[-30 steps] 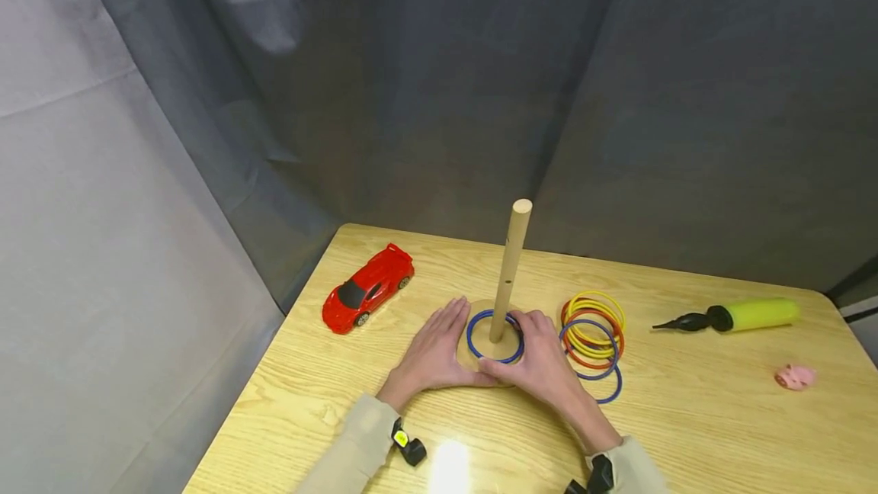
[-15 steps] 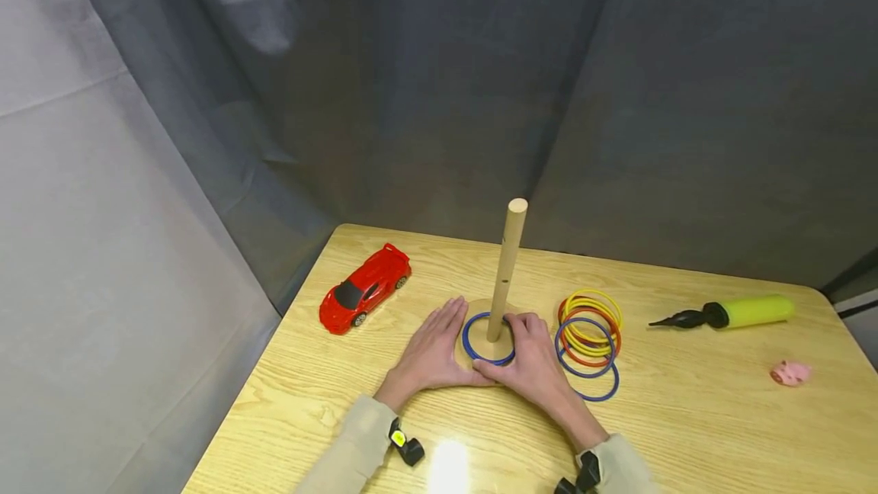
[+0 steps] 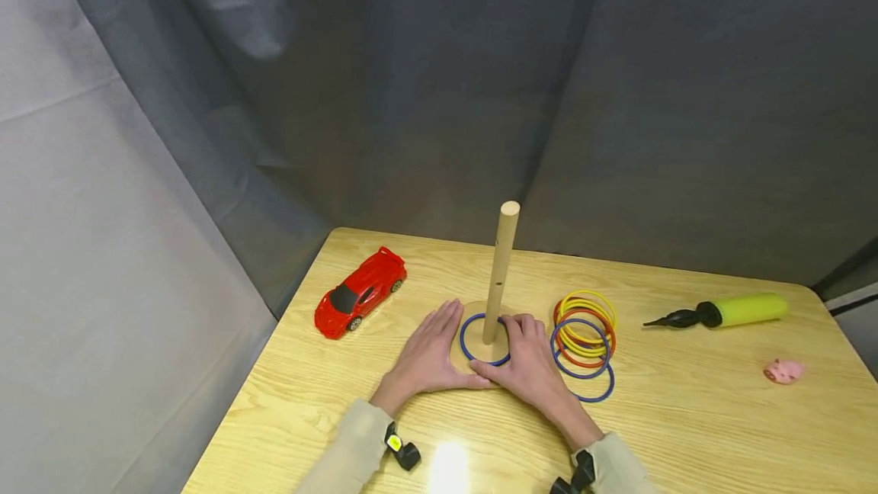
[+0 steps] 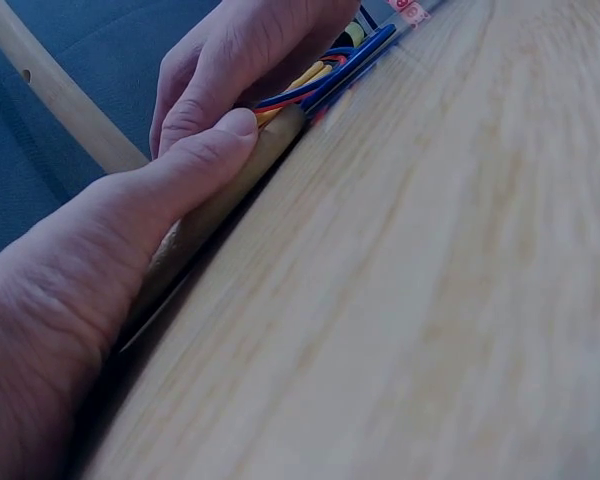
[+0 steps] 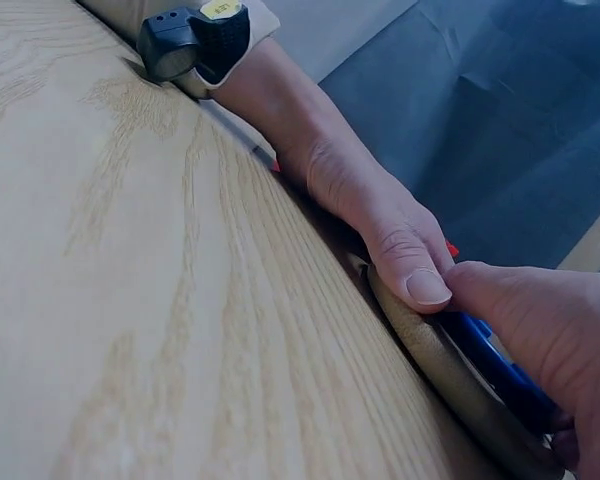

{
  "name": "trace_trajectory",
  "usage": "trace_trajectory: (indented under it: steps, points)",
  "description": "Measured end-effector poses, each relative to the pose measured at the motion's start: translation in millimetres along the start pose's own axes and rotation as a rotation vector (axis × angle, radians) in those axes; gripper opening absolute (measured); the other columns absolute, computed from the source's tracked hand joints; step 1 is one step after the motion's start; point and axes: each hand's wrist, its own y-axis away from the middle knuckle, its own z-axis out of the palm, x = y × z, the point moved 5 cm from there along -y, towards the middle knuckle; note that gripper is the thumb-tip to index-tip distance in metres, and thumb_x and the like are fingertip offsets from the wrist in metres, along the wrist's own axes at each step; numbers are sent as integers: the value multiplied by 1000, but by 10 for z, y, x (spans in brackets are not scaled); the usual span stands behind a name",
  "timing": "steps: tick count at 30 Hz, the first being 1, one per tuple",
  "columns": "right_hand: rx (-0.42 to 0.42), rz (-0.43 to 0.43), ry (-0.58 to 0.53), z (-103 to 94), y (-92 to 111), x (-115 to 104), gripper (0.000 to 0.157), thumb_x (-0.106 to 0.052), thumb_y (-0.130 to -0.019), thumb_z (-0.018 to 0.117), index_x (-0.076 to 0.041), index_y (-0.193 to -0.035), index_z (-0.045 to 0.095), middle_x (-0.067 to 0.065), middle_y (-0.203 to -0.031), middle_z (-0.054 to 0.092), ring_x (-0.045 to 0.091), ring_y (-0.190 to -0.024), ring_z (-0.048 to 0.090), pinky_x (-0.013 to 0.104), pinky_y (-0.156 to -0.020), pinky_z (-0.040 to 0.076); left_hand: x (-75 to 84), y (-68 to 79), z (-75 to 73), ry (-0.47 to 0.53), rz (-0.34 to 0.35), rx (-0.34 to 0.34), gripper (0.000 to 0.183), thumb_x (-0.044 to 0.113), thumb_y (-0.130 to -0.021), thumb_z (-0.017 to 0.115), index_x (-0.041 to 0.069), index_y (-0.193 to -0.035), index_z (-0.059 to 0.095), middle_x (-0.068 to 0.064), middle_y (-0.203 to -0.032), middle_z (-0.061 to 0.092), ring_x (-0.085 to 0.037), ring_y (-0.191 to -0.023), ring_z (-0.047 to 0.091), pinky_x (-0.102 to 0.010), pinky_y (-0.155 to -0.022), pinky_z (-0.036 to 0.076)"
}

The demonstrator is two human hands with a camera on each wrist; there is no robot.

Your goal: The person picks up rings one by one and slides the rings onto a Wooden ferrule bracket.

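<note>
A wooden ring-toss stand with a round base and an upright post stands between both hands. Blue rings lie around the post, low on the base. My left hand rests along the base's left side, its fingers straight and its thumb reaching along the front edge. From the right, my right hand pinches the blue rings between thumb and fingers. In the right wrist view the two thumbs meet at the base's edge. The right fingertips are partly hidden behind the rings and hand.
Just right of my right hand lies a loose pile of yellow, red and blue rings. A red toy car sits at the left. Farther right are a yellow-green hand pump with a black nozzle and a pink pig toy. Dark curtain hangs behind the table.
The head view has shifted slightly, so everything appears a little farther left. Blue rings that showed as a doubled outline now look nearly lined up. Both hands keep their places at the stand.
</note>
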Motion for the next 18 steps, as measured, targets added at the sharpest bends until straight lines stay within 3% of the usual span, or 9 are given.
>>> trace_trajectory:
  steps: [11,18]
  points:
    - [-11,18,23,13,-15,-26,100,-65,-79,82,4,-145,54,20,-124,52,39,-115,47,56,-100,42,5,4,-26,22,-9,0,139,101,-71,49,9,-168,15,-6,-176,14,-21,-162,11,-43,-131,19]
    - [-14,26,17,16,12,-35,101,-61,-78,84,5,-146,52,20,-123,52,40,-115,46,56,-99,42,-3,16,-13,27,-12,-9,139,102,-70,49,9,-168,15,-6,-176,15,-22,-162,11,-43,-131,19]
